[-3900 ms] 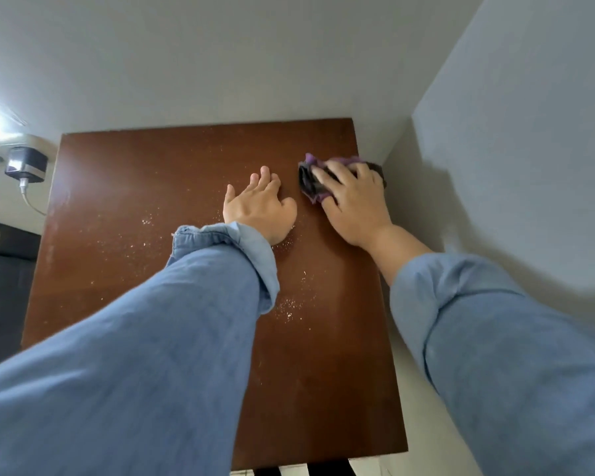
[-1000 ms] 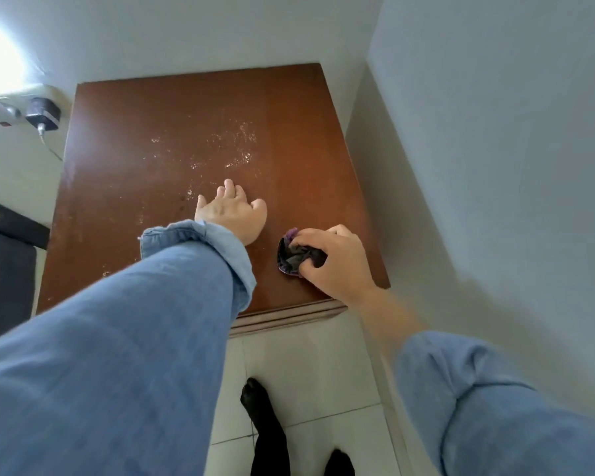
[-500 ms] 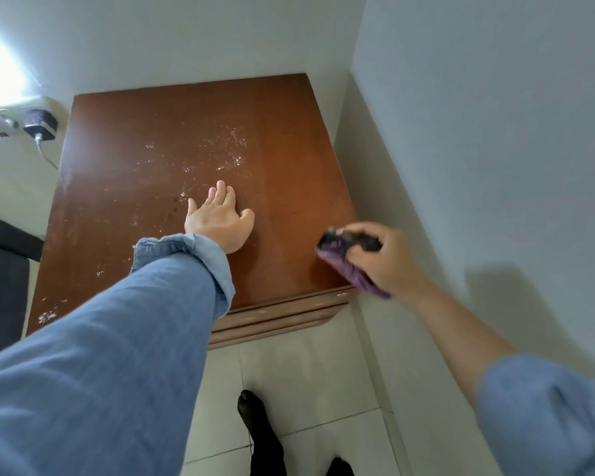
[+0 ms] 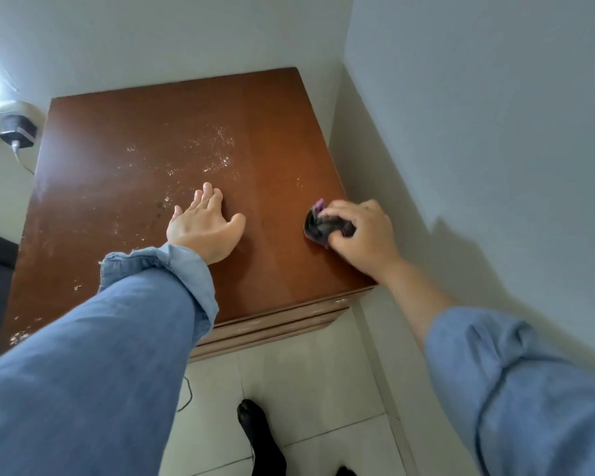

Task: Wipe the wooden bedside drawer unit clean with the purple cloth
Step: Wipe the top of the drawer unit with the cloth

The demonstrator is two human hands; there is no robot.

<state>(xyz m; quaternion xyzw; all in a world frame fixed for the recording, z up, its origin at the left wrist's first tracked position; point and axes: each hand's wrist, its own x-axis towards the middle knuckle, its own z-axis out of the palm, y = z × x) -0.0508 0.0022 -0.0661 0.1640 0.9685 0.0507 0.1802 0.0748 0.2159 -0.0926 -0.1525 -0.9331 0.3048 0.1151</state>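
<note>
I am pressing my left hand (image 4: 205, 228), fingers straight and together, flat on the wooden drawer unit (image 4: 145, 125) while my right hand (image 4: 361, 235) is pinching the bunched purple cloth (image 4: 318, 226) near its right edge, with white dust (image 4: 217, 149) remaining beyond the left hand, so much is left, I judge.

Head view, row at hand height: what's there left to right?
Charger plug on the left wall → drawer unit top with white specks → left hand flat on the wood → purple cloth → right hand gripping it → right wall.
</note>
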